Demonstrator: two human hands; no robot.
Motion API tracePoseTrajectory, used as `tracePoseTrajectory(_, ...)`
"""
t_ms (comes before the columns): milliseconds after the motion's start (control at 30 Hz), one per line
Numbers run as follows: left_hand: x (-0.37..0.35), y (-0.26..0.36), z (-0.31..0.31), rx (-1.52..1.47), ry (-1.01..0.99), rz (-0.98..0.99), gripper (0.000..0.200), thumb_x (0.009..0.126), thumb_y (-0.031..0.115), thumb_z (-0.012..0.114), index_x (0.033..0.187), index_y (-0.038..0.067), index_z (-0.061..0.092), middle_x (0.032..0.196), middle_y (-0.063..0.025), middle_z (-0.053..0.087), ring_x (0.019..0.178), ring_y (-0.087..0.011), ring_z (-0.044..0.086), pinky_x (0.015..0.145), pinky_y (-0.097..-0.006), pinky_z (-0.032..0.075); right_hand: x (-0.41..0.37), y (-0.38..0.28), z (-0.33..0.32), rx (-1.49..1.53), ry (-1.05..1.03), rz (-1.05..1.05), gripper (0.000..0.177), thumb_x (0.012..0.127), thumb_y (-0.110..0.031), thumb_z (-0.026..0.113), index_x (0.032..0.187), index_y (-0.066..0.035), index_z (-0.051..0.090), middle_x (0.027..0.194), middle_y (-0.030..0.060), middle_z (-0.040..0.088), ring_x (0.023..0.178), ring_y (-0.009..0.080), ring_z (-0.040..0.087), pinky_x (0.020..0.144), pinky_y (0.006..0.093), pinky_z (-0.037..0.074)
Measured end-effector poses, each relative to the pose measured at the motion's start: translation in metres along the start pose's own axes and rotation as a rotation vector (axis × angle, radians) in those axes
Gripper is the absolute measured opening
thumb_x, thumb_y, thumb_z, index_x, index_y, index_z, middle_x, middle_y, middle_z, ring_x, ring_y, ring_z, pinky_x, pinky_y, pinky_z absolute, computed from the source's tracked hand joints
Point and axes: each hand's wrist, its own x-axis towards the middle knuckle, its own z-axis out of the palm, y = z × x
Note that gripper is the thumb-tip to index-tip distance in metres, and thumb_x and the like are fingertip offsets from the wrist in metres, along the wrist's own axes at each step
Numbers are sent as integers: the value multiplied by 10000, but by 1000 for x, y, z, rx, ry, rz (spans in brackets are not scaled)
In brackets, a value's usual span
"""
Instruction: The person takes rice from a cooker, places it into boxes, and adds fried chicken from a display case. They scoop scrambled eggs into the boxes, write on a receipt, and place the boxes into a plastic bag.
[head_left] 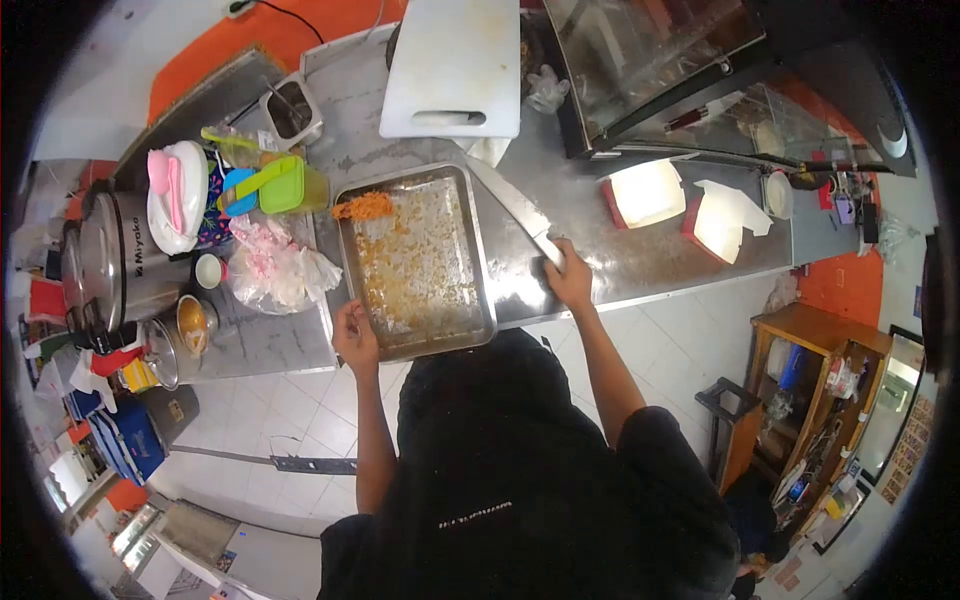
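A: Head view. Right hand [568, 275]?

B: Fingers wrapped closed round the handle of a long, broad-bladed metal knife [513, 204]. Blade slants away, tip near the far right corner of a shallow rectangular metal tray [480, 255].

A: Left hand [356, 335]?

B: At the tray's left rim, near the person's body, fingers curled. Cannot tell from this angle whether they pinch the rim or merely rest against it.

A: Tray's position?

B: On the stainless-steel counter [640, 268], in front of the torso, near end jutting past the edge. Brownish-yellow residue across its base; a clump of orange shredded food [364, 207] in the far left corner.

A: Surroundings?

B: Beyond the tray, a white rectangular cutting board [450, 60] with a handle slot. Right, two open red-and-white boxes [646, 194]. Left, a crumpled translucent plastic bag [282, 268] and a lime-green container [300, 192].
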Motion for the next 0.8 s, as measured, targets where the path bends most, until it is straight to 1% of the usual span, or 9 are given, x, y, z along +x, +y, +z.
tracePoseTrajectory(67, -6, 14, 0, 32, 4, -2, 150, 938, 133, 592, 995, 7, 651, 775, 24, 583, 697, -45, 495, 616, -210, 390, 24, 2, 6, -95, 84, -129, 383, 750, -183, 633, 1118, -98, 568, 1037, 190, 632, 933, 391, 587, 832, 442, 468)
tracePoseTrajectory(167, -17, 11, 6, 24, 87, -9, 126, 929, 110, 596, 1000, 33, 666, 758, -1, 560, 669, -91, 467, 601, -242, 375, 63, -6, 11, -278, 208, -287, 389, 716, -174, 619, 1085, -58, 586, 1084, 172, 604, 923, 387, 534, 858, 455, 436)
tracePoseTrajectory(233, -25, 10, 6, 2, 107, -27, 125, 928, 107, 598, 1003, 34, 666, 766, -4, 566, 669, -89, 467, 600, -240, 375, 96, -23, 10, -254, 260, -245, 459, 728, -146, 604, 1180, -70, 575, 1158, 222, 565, 1099, 403, 512, 971, 441, 403)
tracePoseTrajectory(400, -33, 16, 13, -17, 162, -66, 147, 936, 143, 601, 993, 21, 660, 794, 0, 612, 678, -66, 517, 601, -222, 405, 236, -45, 56, 340, 291, -362, 494, 819, -115, 543, 1300, -9, 504, 1375, 252, 458, 1293, 401, 411, 1105, 428, 302)
tracePoseTrajectory(467, -31, 27, 14, 42, 165, -18, 147, 932, 137, 605, 987, 13, 662, 804, -10, 622, 673, -68, 516, 600, -223, 403, 279, -56, 80, 387, 583, -111, 448, 879, -72, 487, 1321, 5, 481, 1322, 249, 515, 1253, 401, 463, 1092, 423, 329)
tracePoseTrajectory(567, -23, 55, 15, 27, 134, 30, 121, 910, 91, 605, 995, 25, 658, 802, -18, 614, 658, -84, 478, 596, -228, 390, 304, -74, 50, 422, 768, -156, 365, 912, -57, 472, 1266, 8, 533, 1201, 218, 612, 1154, 352, 565, 1029, 388, 403)
tracePoseTrajectory(700, -4, 89, 29, -4, 102, 178, 120, 893, 62, 597, 994, 48, 661, 823, -56, 630, 683, -153, 557, 641, -254, 440, 306, -115, 14, 638, 775, -316, 280, 909, -34, 497, 1165, 12, 601, 1047, 160, 683, 1009, 273, 642, 920, 341, 473)
tracePoseTrajectory(767, 12, 108, 40, -76, 48, 217, 120, 876, 44, 603, 980, 48, 661, 829, -79, 629, 713, -178, 578, 649, -283, 451, 312, -119, 11, 1024, 483, -197, 189, 885, -81, 585, 1045, -1, 646, 969, 107, 699, 888, 207, 658, 798, 303, 502)
tracePoseTrajectory(800, 20, 123, 47, -67, -13, 246, 119, 869, 34, 602, 973, 44, 661, 835, -87, 632, 721, -183, 583, 650, -291, 453, 322, -113, 15, 1023, 483, -200, 189, 885, -81, 585, 1045, -1, 646, 969, 107, 699, 888, 207, 658, 798, 303, 502)
